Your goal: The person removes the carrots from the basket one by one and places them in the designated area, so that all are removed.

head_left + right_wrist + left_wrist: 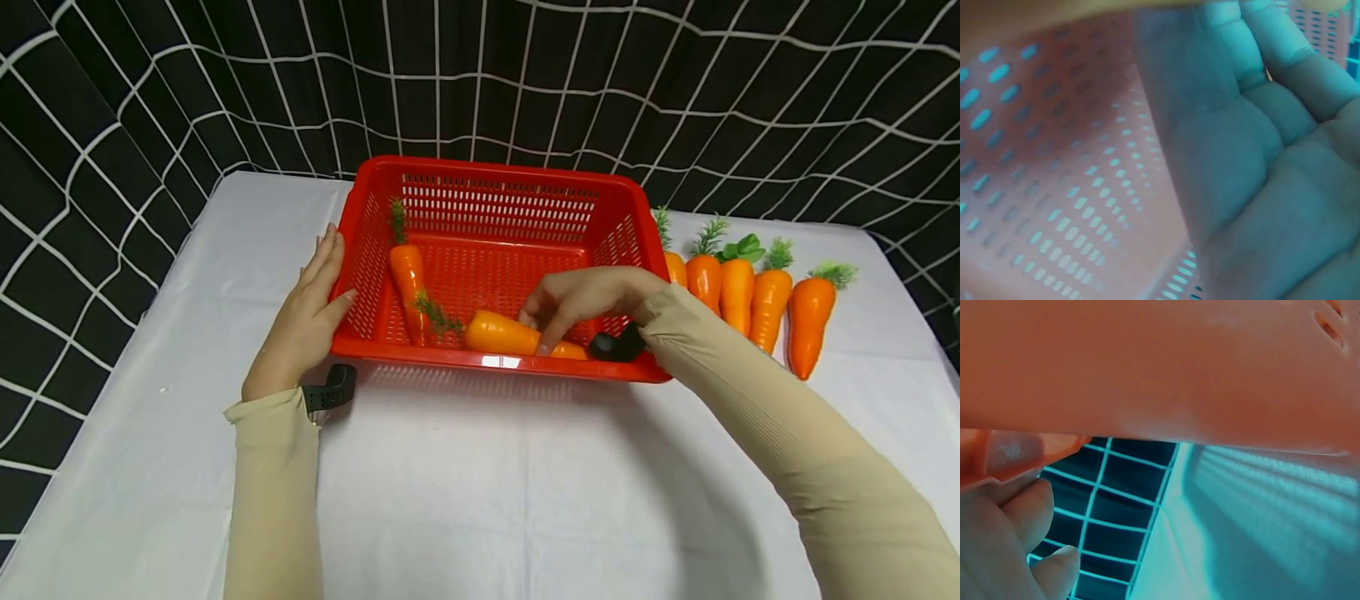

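A red plastic basket point(480, 357) with slotted walls stands on the table. Against its left end lies my left hand point(303, 312), fingers extended along the rim and thumb resting near the front corner. Inside, my right hand point(581, 304) reaches down over the right wall and grips a glossy orange carrot point(498, 333) between thumb and fingers, close to the front wall. That carrot lies sideways, its leafy top pointing left. A second carrot point(408, 283) rests along the left side of the basket with its green top up. The right wrist view shows the palm beside the basket's slotted wall point(1079, 212).
To the right of the basket, several carrots point(768, 304) lie in a row on the white tablecloth point(450, 500), leafy tops facing away. One green top point(742, 248) has broad leaves. A black curtain with a white grid point(480, 83) hangs behind the table.
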